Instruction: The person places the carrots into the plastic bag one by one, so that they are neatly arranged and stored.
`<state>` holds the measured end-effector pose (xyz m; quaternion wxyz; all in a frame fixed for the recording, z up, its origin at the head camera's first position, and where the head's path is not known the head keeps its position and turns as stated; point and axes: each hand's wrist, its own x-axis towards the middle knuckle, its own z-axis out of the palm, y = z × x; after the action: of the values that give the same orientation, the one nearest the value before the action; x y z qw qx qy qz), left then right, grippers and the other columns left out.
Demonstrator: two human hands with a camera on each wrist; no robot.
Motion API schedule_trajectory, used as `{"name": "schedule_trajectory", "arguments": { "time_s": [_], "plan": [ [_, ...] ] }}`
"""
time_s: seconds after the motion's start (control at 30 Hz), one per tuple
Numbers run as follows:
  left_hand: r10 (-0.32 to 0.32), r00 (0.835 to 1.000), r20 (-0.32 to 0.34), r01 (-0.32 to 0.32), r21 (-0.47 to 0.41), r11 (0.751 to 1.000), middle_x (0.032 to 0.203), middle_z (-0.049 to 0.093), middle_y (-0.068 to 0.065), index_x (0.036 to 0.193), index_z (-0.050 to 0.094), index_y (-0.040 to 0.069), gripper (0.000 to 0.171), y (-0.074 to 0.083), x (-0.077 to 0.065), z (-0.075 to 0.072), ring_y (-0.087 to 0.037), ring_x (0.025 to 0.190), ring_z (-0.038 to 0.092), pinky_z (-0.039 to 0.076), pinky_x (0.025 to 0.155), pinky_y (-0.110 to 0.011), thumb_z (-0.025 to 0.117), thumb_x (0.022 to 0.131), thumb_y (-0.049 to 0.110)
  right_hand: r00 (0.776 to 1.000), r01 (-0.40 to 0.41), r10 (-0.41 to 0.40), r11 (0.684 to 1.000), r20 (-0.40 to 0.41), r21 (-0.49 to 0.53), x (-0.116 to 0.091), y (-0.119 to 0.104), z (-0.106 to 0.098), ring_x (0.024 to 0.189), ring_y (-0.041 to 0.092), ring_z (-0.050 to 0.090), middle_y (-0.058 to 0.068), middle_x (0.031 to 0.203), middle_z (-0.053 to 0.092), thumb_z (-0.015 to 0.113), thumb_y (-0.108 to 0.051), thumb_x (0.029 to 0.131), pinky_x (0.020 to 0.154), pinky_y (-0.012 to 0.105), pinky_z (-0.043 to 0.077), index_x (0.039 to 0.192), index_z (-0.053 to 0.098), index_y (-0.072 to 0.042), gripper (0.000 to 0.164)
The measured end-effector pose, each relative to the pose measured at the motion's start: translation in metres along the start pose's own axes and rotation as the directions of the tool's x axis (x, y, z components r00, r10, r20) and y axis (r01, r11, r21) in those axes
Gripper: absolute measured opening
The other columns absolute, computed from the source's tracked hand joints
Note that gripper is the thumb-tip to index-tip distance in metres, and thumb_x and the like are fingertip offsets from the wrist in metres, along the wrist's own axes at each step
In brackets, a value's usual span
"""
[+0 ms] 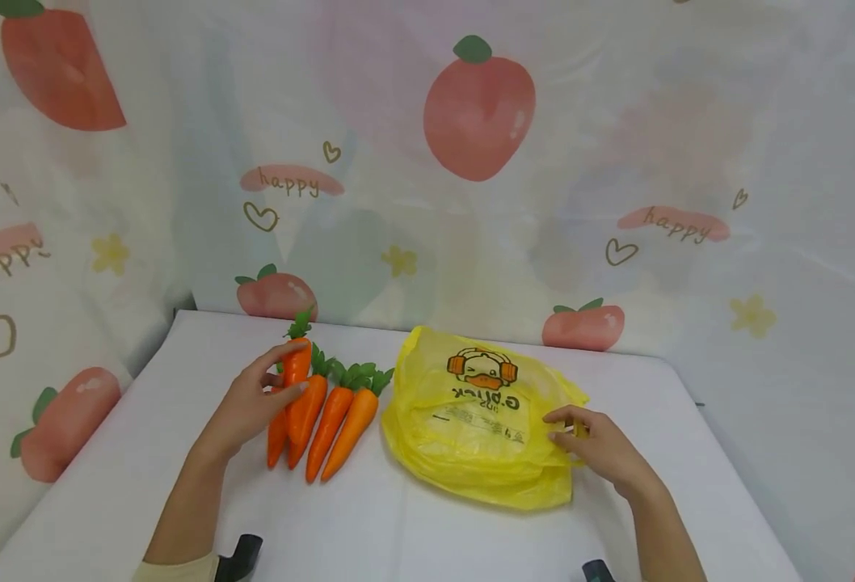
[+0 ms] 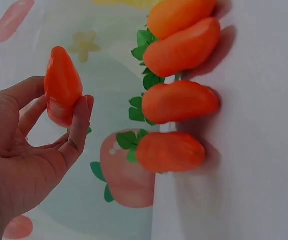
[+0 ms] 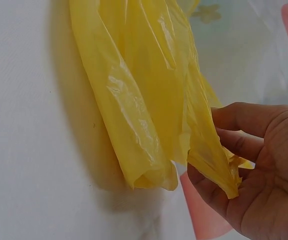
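Observation:
My left hand (image 1: 253, 404) pinches an orange carrot (image 2: 63, 87) with green leaves between thumb and fingers, holding it up over the table. Several more carrots (image 1: 347, 432) lie side by side just to its right, leafy ends toward the back wall. On the right, a crumpled yellow plastic bag (image 1: 456, 469) with a printed duck face lies flat. At its right edge, my right hand (image 3: 269, 165) grips a gathered bit of the film, its fingers behind the plastic in the right wrist view.
A white-covered table (image 1: 398, 537) carries everything. Behind and beside it hangs a pale cloth (image 1: 398, 97) printed with fruit, hearts and words, meeting the table's back edge close behind the bag and the carrot leaves.

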<state>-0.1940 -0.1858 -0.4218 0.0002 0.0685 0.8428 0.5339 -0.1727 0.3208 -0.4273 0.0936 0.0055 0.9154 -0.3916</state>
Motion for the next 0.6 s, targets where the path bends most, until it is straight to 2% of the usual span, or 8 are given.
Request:
{"name": "schedule_trajectory", "arguments": {
  "time_s": [0.2,0.37,0.6],
  "plan": [
    [0.044,0.999,0.006,-0.044,0.006,0.999,0.139,0.054,-0.01,0.151,0.051,0.038,0.057,0.02,0.006,0.007,-0.033,0.109,0.056,0.054,0.08,-0.046,0.072,0.1,0.023,1.0,0.021,-0.021,1.0,-0.013,0.015,-0.002,-0.002,0.0,0.118,0.037,0.047,0.016,0.125,0.059,0.071,-0.018,0.099,0.095,0.048,0.045,0.13,0.067,-0.004,0.034],
    [0.064,0.998,0.007,-0.064,-0.024,0.998,0.147,0.049,-0.005,0.15,0.052,0.038,0.056,0.038,0.013,0.015,-0.033,0.111,0.056,0.054,0.08,-0.045,0.072,0.1,0.024,0.999,0.028,-0.027,0.999,-0.031,0.029,-0.003,-0.003,0.002,0.117,0.037,0.045,0.014,0.118,0.053,0.071,-0.018,0.098,0.09,0.044,0.046,0.133,0.064,-0.005,0.038],
    [0.098,0.995,0.032,-0.094,-0.123,0.988,0.158,0.04,0.003,0.149,0.054,0.038,0.055,0.059,0.023,0.032,-0.032,0.116,0.058,0.056,0.085,-0.047,0.073,0.099,0.021,0.999,0.005,-0.004,0.999,-0.038,0.037,-0.003,-0.003,0.003,0.118,0.036,0.046,0.014,0.122,0.056,0.071,-0.018,0.099,0.094,0.045,0.047,0.131,0.067,-0.006,0.034]
  ]
}}
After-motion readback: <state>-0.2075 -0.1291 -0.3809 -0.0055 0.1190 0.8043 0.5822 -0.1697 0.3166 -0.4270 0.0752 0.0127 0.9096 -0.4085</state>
